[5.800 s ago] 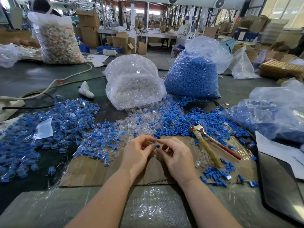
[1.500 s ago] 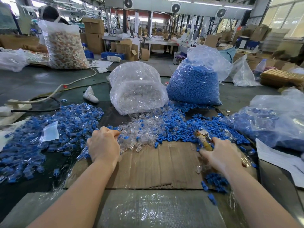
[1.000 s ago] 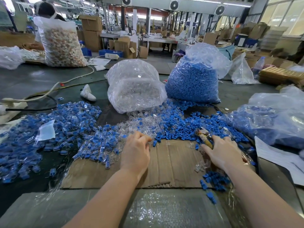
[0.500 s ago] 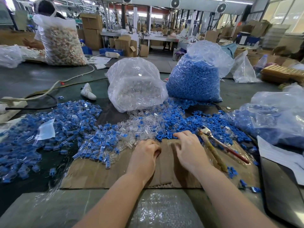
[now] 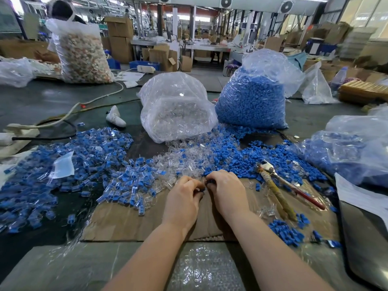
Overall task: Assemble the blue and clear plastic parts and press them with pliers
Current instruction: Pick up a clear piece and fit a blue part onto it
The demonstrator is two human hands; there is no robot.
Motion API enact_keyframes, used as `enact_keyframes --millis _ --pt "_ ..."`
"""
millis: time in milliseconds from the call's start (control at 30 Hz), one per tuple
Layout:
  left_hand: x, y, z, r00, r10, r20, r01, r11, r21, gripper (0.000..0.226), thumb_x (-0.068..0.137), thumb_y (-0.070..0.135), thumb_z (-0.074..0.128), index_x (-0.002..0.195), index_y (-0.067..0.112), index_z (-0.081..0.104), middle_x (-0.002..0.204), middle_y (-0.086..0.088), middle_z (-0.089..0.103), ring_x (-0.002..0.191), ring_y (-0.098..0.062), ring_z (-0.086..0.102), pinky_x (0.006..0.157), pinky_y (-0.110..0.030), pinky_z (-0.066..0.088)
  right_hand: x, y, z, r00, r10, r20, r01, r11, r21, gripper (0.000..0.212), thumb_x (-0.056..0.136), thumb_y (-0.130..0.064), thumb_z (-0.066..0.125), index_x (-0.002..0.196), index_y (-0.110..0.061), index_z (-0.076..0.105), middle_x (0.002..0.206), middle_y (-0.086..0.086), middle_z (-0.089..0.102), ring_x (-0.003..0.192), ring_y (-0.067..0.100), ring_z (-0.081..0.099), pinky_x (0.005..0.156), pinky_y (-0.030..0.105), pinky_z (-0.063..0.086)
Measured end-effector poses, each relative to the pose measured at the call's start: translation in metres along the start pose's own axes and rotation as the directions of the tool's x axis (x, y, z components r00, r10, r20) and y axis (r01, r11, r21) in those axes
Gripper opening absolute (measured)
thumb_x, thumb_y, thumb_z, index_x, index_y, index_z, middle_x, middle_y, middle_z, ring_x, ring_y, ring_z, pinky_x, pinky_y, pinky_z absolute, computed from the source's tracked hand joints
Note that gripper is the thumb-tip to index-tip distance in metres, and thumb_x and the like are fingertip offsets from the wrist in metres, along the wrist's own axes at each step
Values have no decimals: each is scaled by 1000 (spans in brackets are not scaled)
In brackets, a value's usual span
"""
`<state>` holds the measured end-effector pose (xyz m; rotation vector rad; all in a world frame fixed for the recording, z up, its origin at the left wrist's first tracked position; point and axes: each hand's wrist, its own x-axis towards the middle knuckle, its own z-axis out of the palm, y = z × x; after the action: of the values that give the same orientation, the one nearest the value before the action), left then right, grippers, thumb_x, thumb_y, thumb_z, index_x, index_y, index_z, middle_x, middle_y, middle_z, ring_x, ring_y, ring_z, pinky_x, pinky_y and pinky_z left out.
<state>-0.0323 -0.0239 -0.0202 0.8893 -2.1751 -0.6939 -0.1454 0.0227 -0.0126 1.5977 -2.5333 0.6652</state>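
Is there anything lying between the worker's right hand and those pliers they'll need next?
Nothing solid. The right hand is at the small blue part; the pliers lie free to its right on the cardboard, with only a few loose blue and clear pieces scattered between.

I can read no text, label, brand, number or sign anywhere here. The white slip [image 5: 63, 165] lying on my assembled pieces is blank on the side I see. The papers [image 5: 131, 77] far back on the table show only faint marks too small to make out, and the sheet [image 5: 361, 198] at my right is plain white. The cartons [image 5: 119, 36] behind carry no print that I can tell from here.
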Motion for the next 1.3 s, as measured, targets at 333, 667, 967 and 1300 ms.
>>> enact_keyframes --millis 333,667,967,1300 --pt "-1 -2 0 999 40 -31 -38 998 46 22 87 15 63 109 16 67 100 7 60 90 -3 47 80 -6 31 -23 1 -1 988 61 -144 -42 991 131 22 93 -11 49 107 -18 65 100 -4 64 98 15 53 83 25 38" --pt "-4 -8 4 966 -169 -194 201 967 158 35 94 12 49 129 17 54 118 2 47 108 -11 34 94 -20 31 -32 2 -1 978 77 -194 -31 973 230 20 94 -9 51 105 -13 67 101 -2 65 97 13 54 83 16 35" --pt "-3 -5 0 994 -69 -81 70 997 14 23 85 14 65 109 16 67 89 18 49 79 1 52 68 -2 38 -32 2 1 977 94 -194 -50 974 220 23 95 -12 48 110 -13 66 107 -1 65 101 15 55 89 25 41" --pt "-2 -2 -2 989 -102 -105 96 993 -60 21 87 19 64 106 12 69 87 15 51 76 5 47 73 5 31 -34 2 1 976 113 -186 -66 968 243 18 94 -12 49 101 -15 65 101 -3 64 98 16 53 84 28 40"
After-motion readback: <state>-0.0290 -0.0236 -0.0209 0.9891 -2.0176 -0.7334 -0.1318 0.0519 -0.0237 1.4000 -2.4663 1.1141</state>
